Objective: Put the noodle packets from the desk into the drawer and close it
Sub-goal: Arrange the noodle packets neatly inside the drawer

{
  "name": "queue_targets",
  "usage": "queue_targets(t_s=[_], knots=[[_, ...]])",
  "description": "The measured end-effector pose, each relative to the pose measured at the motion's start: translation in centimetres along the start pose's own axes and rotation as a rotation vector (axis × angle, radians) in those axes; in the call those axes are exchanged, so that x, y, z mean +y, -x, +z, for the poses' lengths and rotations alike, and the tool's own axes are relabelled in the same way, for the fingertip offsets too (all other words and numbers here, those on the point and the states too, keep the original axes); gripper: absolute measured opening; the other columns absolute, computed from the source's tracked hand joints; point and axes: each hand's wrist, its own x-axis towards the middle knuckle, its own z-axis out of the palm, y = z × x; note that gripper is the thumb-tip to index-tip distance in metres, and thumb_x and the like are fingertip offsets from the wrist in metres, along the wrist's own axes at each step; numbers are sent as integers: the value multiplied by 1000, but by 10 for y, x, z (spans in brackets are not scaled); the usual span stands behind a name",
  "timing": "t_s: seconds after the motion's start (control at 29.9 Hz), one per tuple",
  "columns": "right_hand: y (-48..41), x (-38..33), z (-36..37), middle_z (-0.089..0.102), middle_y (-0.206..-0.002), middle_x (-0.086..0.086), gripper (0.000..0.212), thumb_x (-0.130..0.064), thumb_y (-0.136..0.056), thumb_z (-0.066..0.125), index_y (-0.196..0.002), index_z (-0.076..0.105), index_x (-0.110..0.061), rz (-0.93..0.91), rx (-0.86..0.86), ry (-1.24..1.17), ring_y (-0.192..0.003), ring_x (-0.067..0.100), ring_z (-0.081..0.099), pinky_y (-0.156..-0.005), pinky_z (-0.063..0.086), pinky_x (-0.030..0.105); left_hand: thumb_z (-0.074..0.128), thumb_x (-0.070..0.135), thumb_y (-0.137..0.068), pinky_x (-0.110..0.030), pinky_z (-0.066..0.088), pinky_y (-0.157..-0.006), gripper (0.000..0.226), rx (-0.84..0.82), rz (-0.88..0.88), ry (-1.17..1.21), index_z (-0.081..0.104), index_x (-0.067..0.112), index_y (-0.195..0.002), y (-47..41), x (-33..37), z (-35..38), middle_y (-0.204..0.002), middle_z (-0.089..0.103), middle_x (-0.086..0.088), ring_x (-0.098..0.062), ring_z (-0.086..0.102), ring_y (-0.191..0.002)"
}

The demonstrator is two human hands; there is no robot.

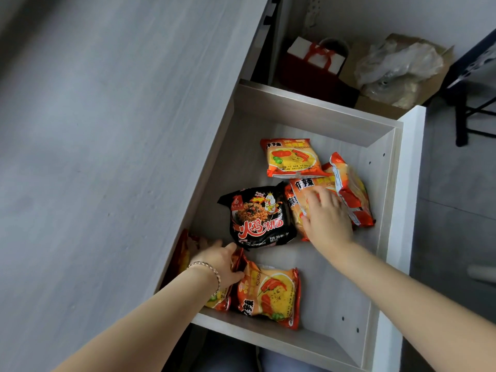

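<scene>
The drawer stands pulled out from under the grey desk, with several noodle packets inside. A black packet lies in the middle. An orange packet lies at the back, another orange packet at the front. My right hand rests flat on a stack of orange packets at the right side. My left hand, with a bracelet on the wrist, grips the edge of a red-orange packet near the drawer's left wall. More packets under the desk edge are partly hidden.
Behind the drawer on the floor stand a dark red gift bag and a cardboard box with plastic wrap. A black chair or frame is at the far right. The drawer's white front panel runs along the right.
</scene>
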Motion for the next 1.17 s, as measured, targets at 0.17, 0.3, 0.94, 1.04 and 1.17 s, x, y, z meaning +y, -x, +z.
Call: queue_targets(t_s=[0.17, 0.3, 0.94, 1.04, 1.17], knots=[[-29, 5, 4, 30, -141, 30, 84, -52, -81, 61, -144, 18, -19, 468, -257, -66, -128, 45, 36, -104, 34, 49, 54, 47, -89, -36, 43, -104, 64, 10, -9, 21, 29, 26, -144, 1, -3, 4, -148, 33, -5, -28, 38, -134], [-32, 11, 10, 39, -139, 29, 108, -55, -68, 71, -148, 5, -23, 549, -212, -88, -128, 41, 34, -105, 30, 46, 52, 48, -89, -34, 41, -104, 65, 27, 8, 59, 28, 27, -145, 4, -7, 6, -149, 33, -1, -24, 39, -133], [80, -4, 45, 18, -152, 4, 95, -67, -72, 56, -148, 9, -36, -384, -660, -38, -141, 25, 17, -117, 14, 40, 54, 40, -88, -40, 12, -117, 53, 149, 45, 73, 40, 28, -137, 6, -15, 14, -143, 41, 4, -22, 24, -140], [75, 0, 42, 37, -143, -2, 63, -51, -85, 54, -142, 26, -42, -190, -599, -420, -133, 17, 35, -112, 31, 37, 56, 51, -85, -34, 35, -111, 62, 194, 67, 211, 39, 25, -138, 11, -5, 13, -142, 42, 2, -18, 42, -131], [70, 0, 48, 40, -147, 0, 66, -50, -85, 56, -143, 32, -29, 29, -628, -424, -134, 20, 38, -112, 32, 37, 59, 63, -76, -45, 9, -120, 85, 234, 210, -93, 20, 33, -146, 16, 10, 17, -149, 33, 3, -20, 30, -139]])
